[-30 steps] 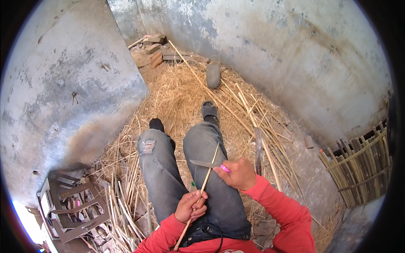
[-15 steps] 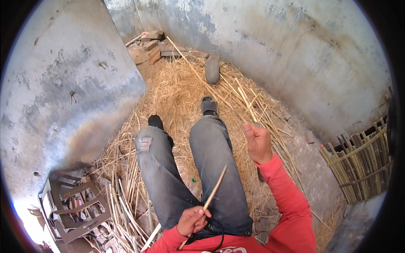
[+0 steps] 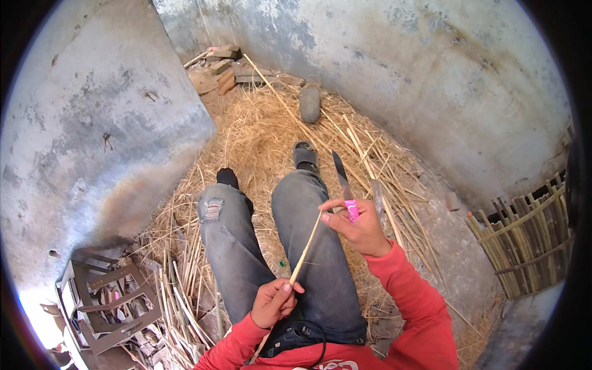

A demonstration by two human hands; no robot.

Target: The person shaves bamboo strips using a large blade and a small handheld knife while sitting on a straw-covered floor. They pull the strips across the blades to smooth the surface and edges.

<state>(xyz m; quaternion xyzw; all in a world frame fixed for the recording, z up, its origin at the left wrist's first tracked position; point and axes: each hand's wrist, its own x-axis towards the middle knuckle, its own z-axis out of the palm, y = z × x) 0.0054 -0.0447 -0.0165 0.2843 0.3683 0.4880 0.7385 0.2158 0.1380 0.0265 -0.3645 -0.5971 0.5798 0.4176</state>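
My left hand (image 3: 271, 304) is closed round a thin, pale split-bamboo strip (image 3: 307, 246), which slants up and to the right over my lap. Its lower end runs back under my left wrist. My right hand (image 3: 365, 229) grips a knife (image 3: 343, 182) with a dark blade and a pink-wrapped handle, the blade pointing away from me. The thumb and forefinger of that hand are also at the strip's upper tip, seemingly pinching it. A fine sliver sticks out sideways from the strip near its middle.
Straw-like shavings (image 3: 259, 132) cover the floor around my feet. Long strips (image 3: 370, 154) lie at right, more (image 3: 182, 302) at left. A slatted bamboo basket (image 3: 527, 240) stands against the right wall, a broken brown frame (image 3: 117, 305) at lower left. A grey sandal (image 3: 310, 103) lies ahead.
My right hand has moved left and down to the strip's tip, and the knife in it has come into clear view. My left hand has risen slightly with the strip.
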